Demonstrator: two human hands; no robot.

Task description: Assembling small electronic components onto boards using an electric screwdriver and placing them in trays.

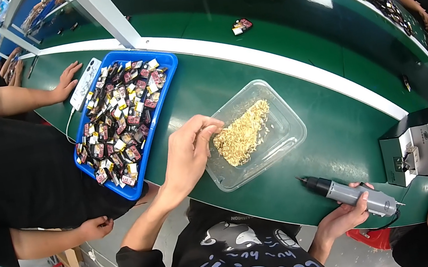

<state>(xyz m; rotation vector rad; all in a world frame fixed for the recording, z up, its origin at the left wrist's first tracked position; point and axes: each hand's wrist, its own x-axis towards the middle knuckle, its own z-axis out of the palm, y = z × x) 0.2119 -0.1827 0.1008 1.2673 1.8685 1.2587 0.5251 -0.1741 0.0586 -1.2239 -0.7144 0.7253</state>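
Observation:
My left hand (188,150) is closed in a pinch over the left rim of a clear plastic tub (290,150). Whatever lies between its fingertips is too small or hidden to make out. Inside the tub, small gold-coloured screws (243,135) form a loose heap. To the right, my right hand (346,217) is wrapped around a grey and black electric screwdriver (360,196). The tool lies nearly level above the front edge of the green bench, its black tip pointing left toward the tub.
A blue tray (175,71) full of small black packaged pieces stands left, beside a white power strip (93,81) and a co-worker's arms. At right is a metal-and-white box device (416,148). Beyond the white rail (246,54), a green conveyor belt carries a piece (242,26). Other people sit around.

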